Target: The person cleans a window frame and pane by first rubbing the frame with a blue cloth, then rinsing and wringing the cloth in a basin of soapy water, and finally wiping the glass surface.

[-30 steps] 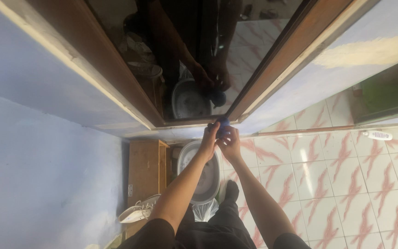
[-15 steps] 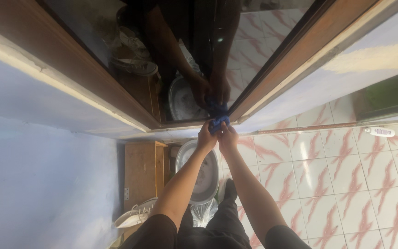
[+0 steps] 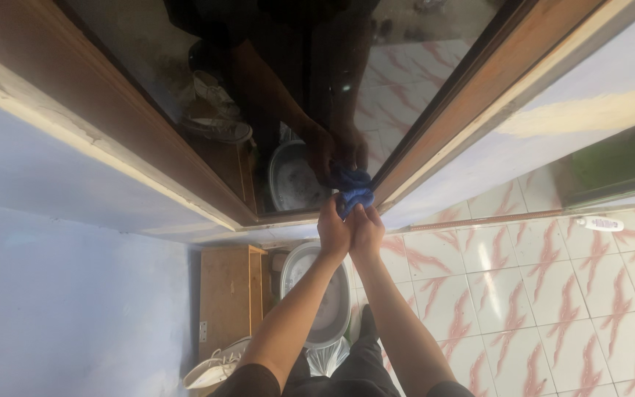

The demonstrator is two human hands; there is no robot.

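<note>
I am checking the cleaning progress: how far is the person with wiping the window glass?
Done: cannot tell; the dark glass in its wooden frame mostly shows reflections. In hand: both the left hand and the right hand press a blue cloth against the bottom corner of the pane. Left: probably the upper glass, which the cloth is not touching; a grey basin stands below.

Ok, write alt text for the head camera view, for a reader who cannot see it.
Seen from above, a person's left hand and right hand together press a blue cloth against the bottom edge of a wood-framed dark glass pane that reflects them. Below the arms sit a grey basin, a white shoe and a patterned tile floor.
</note>
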